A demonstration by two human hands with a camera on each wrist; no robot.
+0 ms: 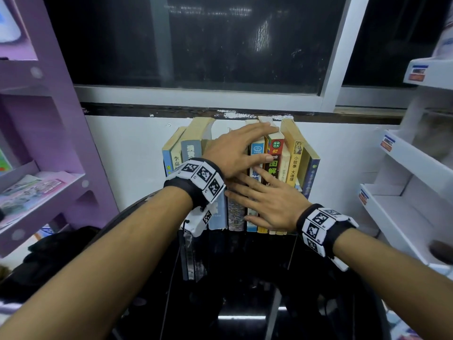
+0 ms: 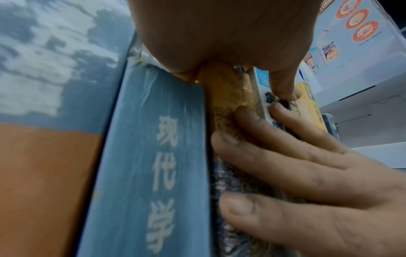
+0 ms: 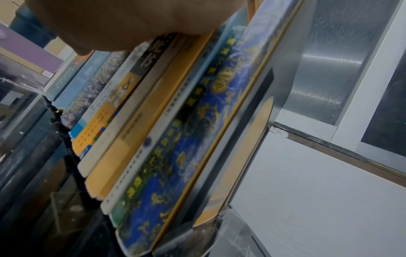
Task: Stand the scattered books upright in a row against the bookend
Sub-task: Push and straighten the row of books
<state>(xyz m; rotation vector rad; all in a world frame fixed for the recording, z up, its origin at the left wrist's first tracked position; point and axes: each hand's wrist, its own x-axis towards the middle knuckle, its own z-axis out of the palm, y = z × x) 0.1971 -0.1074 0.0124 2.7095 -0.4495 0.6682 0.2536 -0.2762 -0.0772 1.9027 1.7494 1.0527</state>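
Note:
A row of upright books (image 1: 192, 148) stands on the black glossy table (image 1: 245, 278) against the white wall. My left hand (image 1: 235, 153) lies flat over the middle books, its fingertips on top of the red-spined book (image 1: 275, 149). My right hand (image 1: 269, 204) presses flat on the spines lower down, just under the left. The left wrist view shows a blue spine (image 2: 153, 156) beside my right hand's fingers (image 2: 285, 165). At the row's right end, a dark blue patterned book (image 3: 197, 139) leans against a shiny metal bookend (image 3: 283, 78).
A purple shelf unit (image 1: 49, 119) with magazines stands at the left. White shelves (image 1: 404, 192) stand at the right. A dark window (image 1: 220, 45) runs above the wall. A black bundle (image 1: 56, 253) lies at the table's left.

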